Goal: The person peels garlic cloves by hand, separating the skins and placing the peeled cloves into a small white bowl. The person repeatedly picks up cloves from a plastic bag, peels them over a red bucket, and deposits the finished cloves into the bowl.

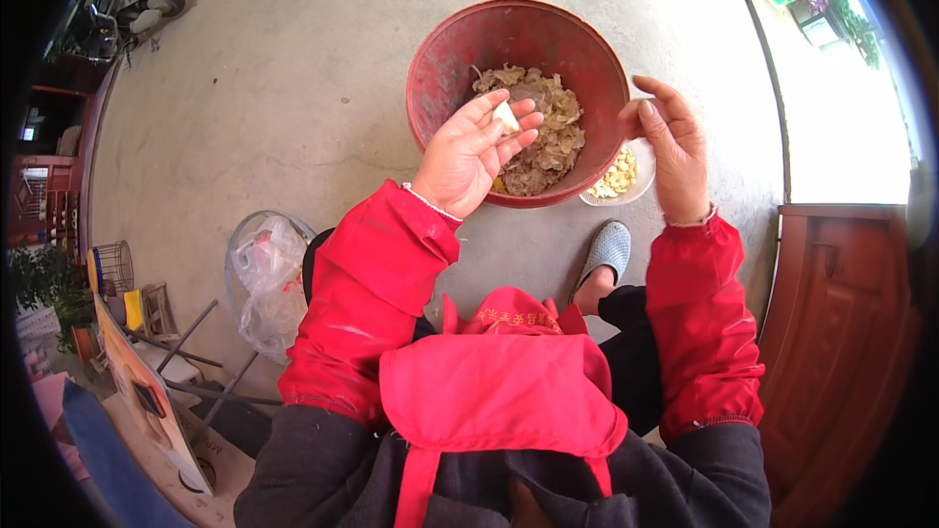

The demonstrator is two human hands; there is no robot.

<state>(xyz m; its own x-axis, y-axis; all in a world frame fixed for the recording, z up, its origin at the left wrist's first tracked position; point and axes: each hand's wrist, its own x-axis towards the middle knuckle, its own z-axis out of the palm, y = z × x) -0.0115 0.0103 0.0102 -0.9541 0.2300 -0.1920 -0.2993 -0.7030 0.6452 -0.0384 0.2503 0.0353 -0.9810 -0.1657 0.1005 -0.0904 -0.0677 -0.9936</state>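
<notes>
A pale garlic clove (505, 117) is held between the thumb and fingers of my left hand (473, 150), above the open red bucket (447, 66). Papery garlic skins (561, 132) lie heaped in the bucket, with a bit of something yellow near its lower edge. My right hand (673, 143) is raised at the bucket's right rim, thumb near the bent fingers; whether a small thing is pinched there cannot be told. Below that hand, a whitish bowl (644, 189) with peeled garlic cloves (615, 174) stands on the floor, partly hidden by the bucket.
Near my left knee a round basin or basket (233, 264) holds clear plastic bags (268, 286). A slippered foot (607, 253) is below the bucket. A folding table with metal legs (194, 334) is at left, a wooden door (836, 337) at right, a parked motorbike (139, 7) at upper left.
</notes>
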